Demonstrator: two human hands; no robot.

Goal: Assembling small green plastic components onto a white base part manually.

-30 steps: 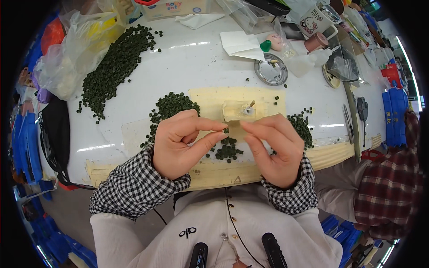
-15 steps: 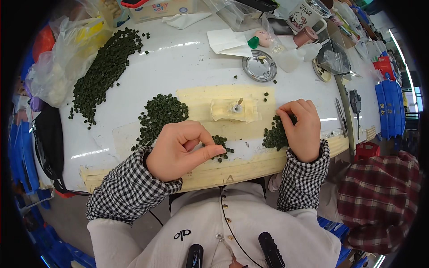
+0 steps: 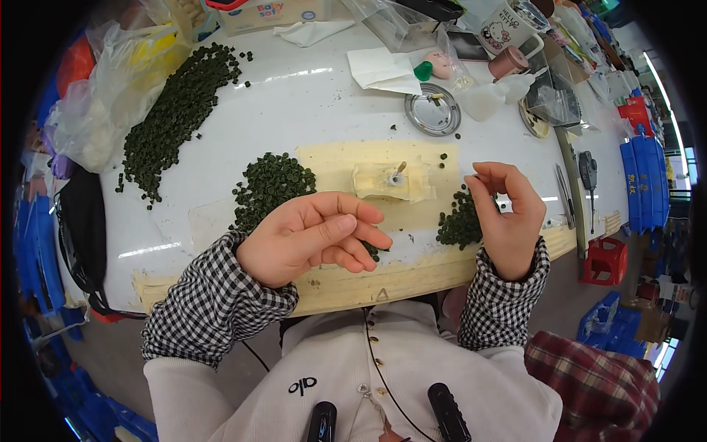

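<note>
My left hand [image 3: 313, 237] is over the near edge of the table, palm turned up and fingers spread, with nothing visible in it. Under its fingers lies a small heap of dark green pieces [image 3: 373, 252], mostly hidden. My right hand [image 3: 509, 210] has its thumb and forefinger pinched together; whatever is between the tips is too small to make out. Just below that pinch sits another heap of small dark green pieces [image 3: 458, 221]. Between and beyond the hands stands a cream taped block [image 3: 372, 182] with a short upright post [image 3: 398, 177].
A larger pile of green pieces [image 3: 269, 184] lies beyond my left hand, and a long spread of them [image 3: 173, 110] at the far left by a plastic bag [image 3: 96, 125]. A round metal dish [image 3: 433, 110], white paper [image 3: 379, 70] and tweezers [image 3: 564, 193] lie farther off. A person in plaid [image 3: 589, 383] is at the lower right.
My left hand has opened from a pinch near the small heap, turning its palm up. My right hand has lifted slightly right, off its heap. The person in plaid has moved down and left.
</note>
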